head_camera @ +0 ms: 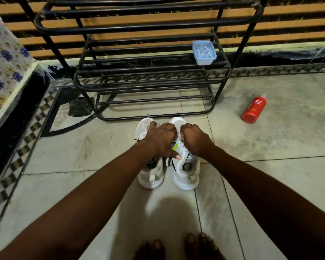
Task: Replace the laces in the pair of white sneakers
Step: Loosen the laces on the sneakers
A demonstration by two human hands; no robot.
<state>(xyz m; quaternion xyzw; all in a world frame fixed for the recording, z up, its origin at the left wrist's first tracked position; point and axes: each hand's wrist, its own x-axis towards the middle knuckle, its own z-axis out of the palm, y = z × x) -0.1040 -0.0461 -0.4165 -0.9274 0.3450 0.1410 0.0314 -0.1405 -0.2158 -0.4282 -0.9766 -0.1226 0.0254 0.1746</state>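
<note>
1. the shoe rack stands on the tiled floor, with the slatted wall right behind it.
2. a plastic container sits on a middle shelf of the shoe rack, at its right end.
3. a foam body wash bottle lies on its side on the floor, right of the shoe rack and apart from it.
4. the left sneaker and right sneaker stand side by side just in front of the shoe rack, toes toward it.
5. the left hand and right hand are over the sneakers, in front of the shoe rack.
6. a cloth-covered surface stands left of the shoe rack.
</note>
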